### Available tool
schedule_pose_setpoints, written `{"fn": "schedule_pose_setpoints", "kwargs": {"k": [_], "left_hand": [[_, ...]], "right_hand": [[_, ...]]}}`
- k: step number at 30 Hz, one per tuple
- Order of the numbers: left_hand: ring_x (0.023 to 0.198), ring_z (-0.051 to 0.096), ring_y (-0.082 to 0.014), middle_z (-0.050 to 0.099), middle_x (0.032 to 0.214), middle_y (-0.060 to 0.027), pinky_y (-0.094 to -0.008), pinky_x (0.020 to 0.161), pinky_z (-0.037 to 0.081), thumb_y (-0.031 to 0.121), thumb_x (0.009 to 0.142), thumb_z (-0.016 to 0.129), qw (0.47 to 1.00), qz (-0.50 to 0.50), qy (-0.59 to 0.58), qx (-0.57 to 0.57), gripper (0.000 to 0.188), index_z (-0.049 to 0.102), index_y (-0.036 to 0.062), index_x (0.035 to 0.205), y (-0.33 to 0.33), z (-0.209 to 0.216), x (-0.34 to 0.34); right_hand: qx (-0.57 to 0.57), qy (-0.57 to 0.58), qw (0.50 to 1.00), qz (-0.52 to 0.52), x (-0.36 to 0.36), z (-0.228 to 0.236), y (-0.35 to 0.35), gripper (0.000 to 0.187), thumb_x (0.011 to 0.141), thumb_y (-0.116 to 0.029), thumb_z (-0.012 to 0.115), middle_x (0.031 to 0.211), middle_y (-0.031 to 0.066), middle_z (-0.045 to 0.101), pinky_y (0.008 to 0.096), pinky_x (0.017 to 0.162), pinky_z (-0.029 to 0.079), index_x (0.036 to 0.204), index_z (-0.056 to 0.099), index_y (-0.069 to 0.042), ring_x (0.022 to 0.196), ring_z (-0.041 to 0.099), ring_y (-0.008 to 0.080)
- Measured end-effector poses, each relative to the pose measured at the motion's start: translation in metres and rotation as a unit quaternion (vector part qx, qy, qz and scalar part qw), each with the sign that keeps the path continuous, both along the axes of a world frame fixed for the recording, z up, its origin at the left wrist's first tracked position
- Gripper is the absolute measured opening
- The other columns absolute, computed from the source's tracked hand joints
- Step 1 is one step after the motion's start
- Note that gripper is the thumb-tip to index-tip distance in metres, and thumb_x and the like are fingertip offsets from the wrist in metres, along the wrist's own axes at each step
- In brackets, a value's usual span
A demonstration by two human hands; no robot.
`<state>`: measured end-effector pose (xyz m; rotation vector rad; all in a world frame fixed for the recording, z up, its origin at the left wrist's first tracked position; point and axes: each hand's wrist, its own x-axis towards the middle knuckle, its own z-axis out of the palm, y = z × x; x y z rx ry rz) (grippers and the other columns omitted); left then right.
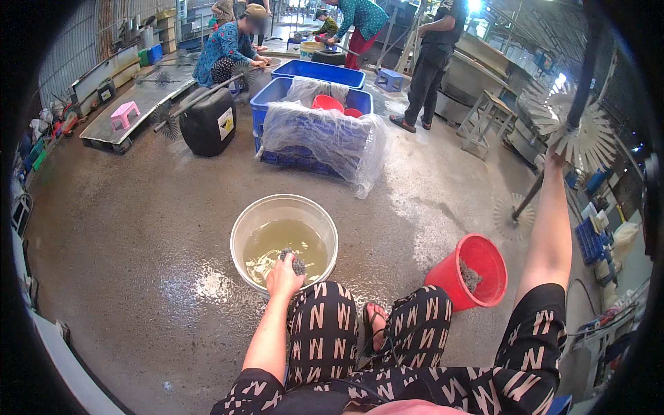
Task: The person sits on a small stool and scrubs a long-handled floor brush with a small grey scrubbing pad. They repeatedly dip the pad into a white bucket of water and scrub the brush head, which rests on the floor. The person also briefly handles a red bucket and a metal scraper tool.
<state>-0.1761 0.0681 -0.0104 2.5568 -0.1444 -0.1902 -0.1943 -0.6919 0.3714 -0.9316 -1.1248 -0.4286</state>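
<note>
At right, the right hand (555,158), fingers unclear, meets a likely heavy rod (588,69), best held between discs (593,135); the left hand (283,278) curls its fingers round a springy-looking scrubber (296,263).

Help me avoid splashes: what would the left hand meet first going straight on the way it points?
Probably the cloudy water in the white bucket: the left hand, holding a grey clump, points over it. Whether the clump touches the water is unclear.

Wet floor (152,228): white bucket (285,207), red bucket (443,277), black jerrycan (204,130).
</note>
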Motion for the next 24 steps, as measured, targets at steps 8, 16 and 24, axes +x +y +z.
{"fn": "schedule_pose_setpoints", "kwargs": {"k": [8,16,24], "left_hand": [[0.096,0.061,-0.0356,0.060,0.104,-0.0171,-0.0451,0.083,0.049,0.024,0.067,0.076,1.000,0.016,-0.019,-0.010,0.050,0.054,0.0159,0.112,0.008,0.005,-0.002],[0.098,0.061,-0.0349,0.061,0.102,-0.0155,-0.0453,0.084,0.048,0.026,0.066,0.077,0.999,0.020,-0.009,-0.041,0.052,0.054,0.0174,0.112,0.001,-0.004,-0.002],[0.097,0.061,-0.0348,0.060,0.103,-0.0149,-0.0450,0.083,0.048,0.026,0.066,0.077,0.999,0.025,0.001,-0.029,0.052,0.054,0.0169,0.112,0.004,0.005,-0.003]], "right_hand": [[0.233,0.023,0.772,-0.591,0.029,0.018,0.119,0.017,0.088,-0.023,0.050,0.087,0.0087,0.056,0.0343,0.072,0.040,0.092,0.050,-0.006,0.080,0.051,0.0205],[0.298,0.135,0.664,-0.673,0.040,0.035,0.290,0.034,0.086,-0.013,0.059,0.050,0.0029,0.043,0.0275,0.036,0.035,0.061,0.037,-0.011,0.037,0.039,0.0121],[0.358,0.178,0.692,-0.601,0.058,0.026,0.321,0.035,0.081,-0.007,0.063,0.048,0.0019,0.041,0.0275,0.034,0.034,0.059,0.035,-0.013,0.036,0.038,0.0116]]}}
